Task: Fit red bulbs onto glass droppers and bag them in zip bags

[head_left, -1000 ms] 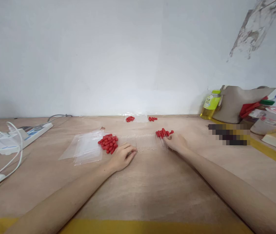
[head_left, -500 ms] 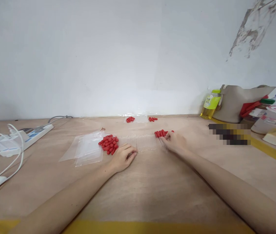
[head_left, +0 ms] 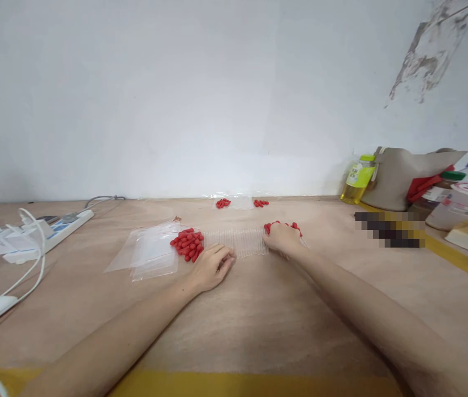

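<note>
Thin clear tubes (head_left: 250,243) lie side by side in a row on the table between my hands. My left hand (head_left: 214,266) rests at the near left end of this row, its fingers curled and closed; anything in them is hidden. A pile of red bulb-shaped caps (head_left: 186,244) lies just beyond it on the left. My right hand (head_left: 283,240) is closed over the row's right end, fingertips down, and what they pinch cannot be seen. More red caps (head_left: 296,226) show behind it, partly covered by the hand.
Flat clear plastic bags (head_left: 151,253) lie left of the pile. Two small groups of red caps (head_left: 223,204) lie near the wall on clear plastic. A power strip (head_left: 68,231) with cables sits at left. A yellow-green bottle (head_left: 358,179), a grey bag (head_left: 391,179) and jars stand at right.
My right hand has moved slightly left, from the red-capped tubes to the end of the bare row, and its fingers now point down. My left hand stays at the row. The view has shifted slightly.
</note>
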`<action>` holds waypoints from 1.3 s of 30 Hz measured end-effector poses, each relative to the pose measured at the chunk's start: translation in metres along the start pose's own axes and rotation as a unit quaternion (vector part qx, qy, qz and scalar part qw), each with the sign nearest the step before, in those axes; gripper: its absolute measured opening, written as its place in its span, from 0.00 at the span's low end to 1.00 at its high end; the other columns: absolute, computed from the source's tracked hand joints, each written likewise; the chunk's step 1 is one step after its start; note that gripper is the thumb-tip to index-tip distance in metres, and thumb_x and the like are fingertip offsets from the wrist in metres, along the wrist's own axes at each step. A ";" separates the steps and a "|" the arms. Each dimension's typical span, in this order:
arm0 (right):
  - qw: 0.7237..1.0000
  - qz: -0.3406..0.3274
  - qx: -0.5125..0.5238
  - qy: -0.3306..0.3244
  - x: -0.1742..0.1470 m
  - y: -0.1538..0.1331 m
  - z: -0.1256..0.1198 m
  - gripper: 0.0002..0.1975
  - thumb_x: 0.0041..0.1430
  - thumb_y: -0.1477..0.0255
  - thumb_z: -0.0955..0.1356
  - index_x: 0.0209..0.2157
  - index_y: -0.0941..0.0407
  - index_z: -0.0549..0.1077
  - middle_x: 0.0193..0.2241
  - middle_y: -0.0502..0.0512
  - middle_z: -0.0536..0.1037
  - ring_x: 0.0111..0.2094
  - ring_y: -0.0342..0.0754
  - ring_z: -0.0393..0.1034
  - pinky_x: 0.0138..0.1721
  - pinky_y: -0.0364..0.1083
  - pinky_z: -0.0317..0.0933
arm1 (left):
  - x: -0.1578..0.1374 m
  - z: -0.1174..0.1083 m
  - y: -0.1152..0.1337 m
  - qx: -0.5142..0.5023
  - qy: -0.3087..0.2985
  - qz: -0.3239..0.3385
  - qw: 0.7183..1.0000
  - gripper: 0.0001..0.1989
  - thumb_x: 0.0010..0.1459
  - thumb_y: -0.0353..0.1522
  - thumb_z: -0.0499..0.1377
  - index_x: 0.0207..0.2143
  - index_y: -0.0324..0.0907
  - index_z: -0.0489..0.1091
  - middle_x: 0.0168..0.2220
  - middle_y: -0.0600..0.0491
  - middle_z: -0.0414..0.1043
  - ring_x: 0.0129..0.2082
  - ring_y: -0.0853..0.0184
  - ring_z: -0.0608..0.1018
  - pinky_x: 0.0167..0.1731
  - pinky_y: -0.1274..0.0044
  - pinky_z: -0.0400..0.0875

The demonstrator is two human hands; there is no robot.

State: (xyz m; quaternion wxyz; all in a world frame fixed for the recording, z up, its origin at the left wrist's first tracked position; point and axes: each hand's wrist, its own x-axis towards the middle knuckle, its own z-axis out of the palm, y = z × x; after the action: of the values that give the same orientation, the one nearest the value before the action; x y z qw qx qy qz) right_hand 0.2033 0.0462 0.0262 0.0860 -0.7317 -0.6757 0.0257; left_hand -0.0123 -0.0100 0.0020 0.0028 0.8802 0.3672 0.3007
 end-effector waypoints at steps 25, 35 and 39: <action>0.911 -0.353 0.189 0.104 -0.054 0.039 0.023 0.15 0.59 0.74 0.56 0.48 0.54 0.61 0.42 0.59 0.70 0.43 0.49 0.64 0.41 0.50 0.59 | 0.067 -0.080 -0.136 0.026 -0.210 -0.242 0.947 0.02 0.37 0.30 0.60 0.20 0.42 0.71 0.21 0.56 0.71 0.24 0.67 0.71 0.27 0.79 0.62; 0.888 -0.390 0.189 0.151 -0.055 0.036 0.033 0.13 0.59 0.76 0.56 0.42 0.57 0.67 0.36 0.57 0.70 0.39 0.46 0.64 0.39 0.46 0.60 | 0.066 -0.078 -0.141 -0.020 -0.236 -0.257 0.937 0.06 0.36 0.34 0.60 0.19 0.41 0.67 0.21 0.56 0.71 0.24 0.67 0.72 0.25 0.80 0.64; 0.892 -0.383 0.191 0.147 -0.055 0.036 0.033 0.12 0.58 0.77 0.56 0.40 0.56 0.67 0.36 0.57 0.70 0.38 0.46 0.64 0.38 0.46 0.60 | 0.067 -0.088 -0.129 -0.010 -0.142 -0.240 0.960 0.09 0.44 0.37 0.56 0.27 0.40 0.66 0.29 0.52 0.72 0.30 0.66 0.72 0.30 0.78 0.66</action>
State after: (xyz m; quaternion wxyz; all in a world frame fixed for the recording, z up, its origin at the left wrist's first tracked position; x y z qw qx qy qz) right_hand 0.2292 -0.0083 -0.0160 0.3255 -0.3814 -0.8651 0.0115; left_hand -0.1054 0.1091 0.0800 0.1358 0.7999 0.5602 0.1669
